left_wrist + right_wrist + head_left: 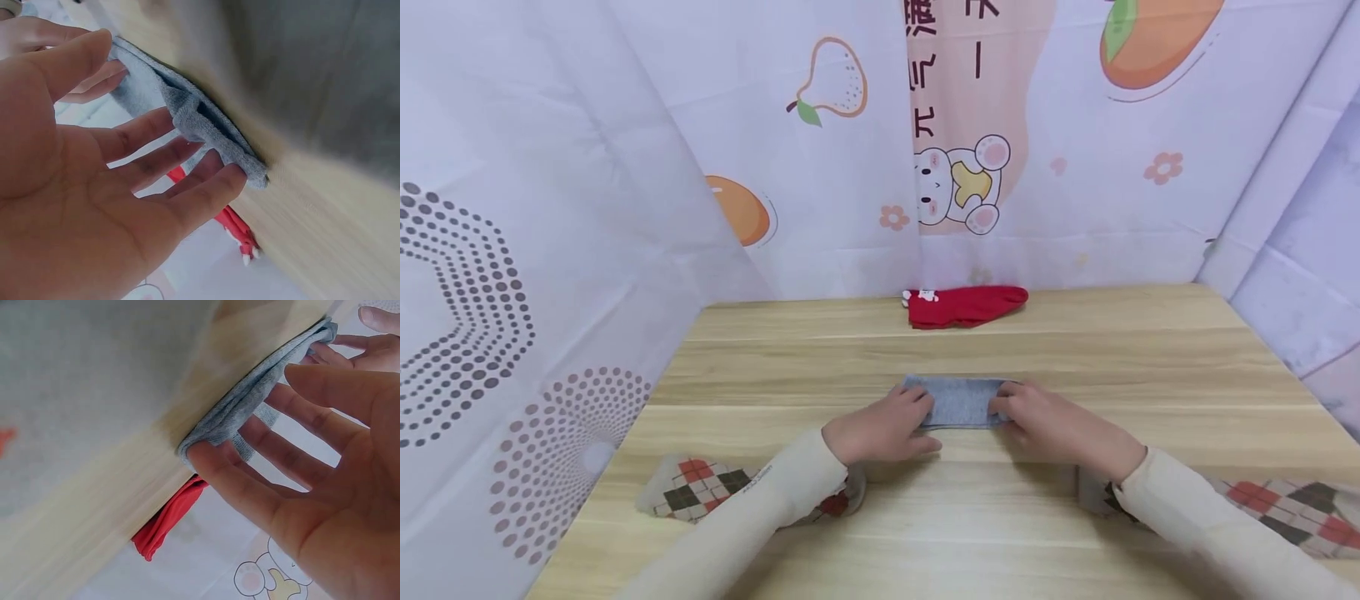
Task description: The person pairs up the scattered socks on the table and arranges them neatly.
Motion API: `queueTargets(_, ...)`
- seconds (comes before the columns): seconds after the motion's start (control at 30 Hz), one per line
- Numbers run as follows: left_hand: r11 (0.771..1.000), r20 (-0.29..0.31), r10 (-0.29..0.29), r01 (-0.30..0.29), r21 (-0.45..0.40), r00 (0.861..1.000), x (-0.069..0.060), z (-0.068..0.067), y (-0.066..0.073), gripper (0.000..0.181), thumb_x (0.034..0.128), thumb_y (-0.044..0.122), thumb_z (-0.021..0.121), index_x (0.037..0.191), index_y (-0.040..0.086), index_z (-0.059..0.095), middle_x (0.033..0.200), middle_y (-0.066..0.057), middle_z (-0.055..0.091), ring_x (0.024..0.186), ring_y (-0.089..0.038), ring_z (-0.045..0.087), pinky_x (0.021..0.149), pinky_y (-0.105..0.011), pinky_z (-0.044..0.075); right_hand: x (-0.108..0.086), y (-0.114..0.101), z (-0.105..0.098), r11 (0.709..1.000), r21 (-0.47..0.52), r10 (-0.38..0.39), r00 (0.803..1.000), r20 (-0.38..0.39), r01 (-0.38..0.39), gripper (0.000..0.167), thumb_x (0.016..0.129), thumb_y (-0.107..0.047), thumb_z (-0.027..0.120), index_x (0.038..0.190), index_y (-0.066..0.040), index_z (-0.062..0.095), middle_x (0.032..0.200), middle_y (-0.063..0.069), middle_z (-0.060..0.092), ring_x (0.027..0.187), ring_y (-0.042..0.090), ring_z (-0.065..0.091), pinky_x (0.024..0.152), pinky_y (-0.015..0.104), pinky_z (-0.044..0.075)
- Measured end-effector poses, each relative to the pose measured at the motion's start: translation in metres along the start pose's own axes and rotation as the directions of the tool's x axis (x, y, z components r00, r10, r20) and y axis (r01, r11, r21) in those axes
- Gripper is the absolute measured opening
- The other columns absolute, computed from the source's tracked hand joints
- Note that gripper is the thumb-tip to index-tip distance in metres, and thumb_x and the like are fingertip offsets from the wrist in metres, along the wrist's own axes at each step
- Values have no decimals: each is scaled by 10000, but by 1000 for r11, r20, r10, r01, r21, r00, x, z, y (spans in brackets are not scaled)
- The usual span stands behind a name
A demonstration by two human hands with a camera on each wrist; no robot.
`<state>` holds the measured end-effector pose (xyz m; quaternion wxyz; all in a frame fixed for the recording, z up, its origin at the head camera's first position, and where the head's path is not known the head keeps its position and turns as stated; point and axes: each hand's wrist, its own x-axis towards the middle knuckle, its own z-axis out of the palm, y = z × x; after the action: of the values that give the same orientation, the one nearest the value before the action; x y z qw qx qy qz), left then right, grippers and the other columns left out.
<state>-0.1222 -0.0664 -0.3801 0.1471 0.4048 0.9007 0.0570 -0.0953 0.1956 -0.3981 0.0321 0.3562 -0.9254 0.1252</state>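
Observation:
A folded grey-blue cloth (961, 402) lies flat on the wooden table in the head view. The left hand (891, 423) touches its left end, fingertips on the fabric and thumb held apart. At the right end, the fingertips of the right hand (1037, 417) rest on the cloth. Seen from the left wrist, the left hand (119, 169) has its fingers extended against the bunched cloth edge (194, 115). In the right wrist view the right hand (325, 456) likewise lays spread fingers on the cloth (240, 403), its thumb off the fabric.
A red item (962, 307) with a white figure lies at the table's back edge, beyond the cloth. Argyle-patterned fabric (700, 487) lies under the left forearm, and more argyle fabric (1285, 508) lies by the right forearm. Printed curtains (850, 183) hang behind the table (775, 354).

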Motion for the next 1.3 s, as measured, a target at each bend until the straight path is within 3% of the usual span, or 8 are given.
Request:
queueTargets(0.3, 998, 38, -60, 59, 18, 997, 26, -8, -6, 562, 971, 450, 612, 1326, 28, 509, 1296, -85, 517, 1184, -245, 471, 1066, -367, 386, 15, 18, -3, 999, 25, 38, 998, 40, -39, 169, 817, 65, 705, 921, -67, 693, 815, 14, 581, 699, 121, 499, 642, 318, 466)
queueTargets(0.47, 996, 75, -92, 92, 8, 993, 45, -15, -9, 645, 983, 443, 592, 1420, -5, 439, 1494, -154, 416, 1407, -326, 346, 1188, -421, 233, 23, 32, -3, 999, 36, 35, 999, 15, -36, 177, 806, 80, 698, 901, -69, 688, 811, 28, 598, 704, 132, 501, 651, 325, 467)
queueTargets(0.63, 991, 101, -129, 131, -10, 986, 60, -19, -15, 705, 989, 443, 575, 1496, 3, 359, 1565, -141, 336, 1458, -334, 266, 1190, -406, 232, 32, 42, -4, 999, 22, 45, 999, 0, -45, 151, 817, 68, 698, 875, -70, 673, 781, 25, 574, 705, 154, 493, 663, 348, 463)
queueTargets(0.93, 975, 97, -220, 223, -20, 971, 73, -26, -29, 741, 975, 481, 577, 1528, 64, 313, 1582, -82, 308, 1451, -298, 267, 1145, -411, 326, 57, 52, -1, 996, -7, 93, 996, 0, -93, 134, 822, 66, 665, 831, -68, 656, 723, -16, 541, 664, 159, 476, 641, 332, 438)
queueTargets(1.07, 975, 84, -215, 219, -31, 973, 78, -29, -34, 718, 975, 457, 589, 1507, 48, 334, 1559, -96, 328, 1426, -308, 299, 1136, -418, 337, 65, 60, -1, 995, -11, 101, 995, -3, -101, 164, 804, 84, 649, 776, -77, 631, 693, -11, 522, 637, 165, 447, 619, 320, 409)
queueTargets(1.3, 978, 49, -210, 210, 11, 976, 91, -29, -41, 678, 964, 437, 618, 1461, 39, 386, 1497, -110, 388, 1353, -296, 368, 1123, -389, 353, 72, 72, -2, 992, 15, 122, 993, 3, -122, 119, 813, 59, 648, 824, -59, 643, 696, -9, 520, 655, 180, 454, 650, 326, 414)
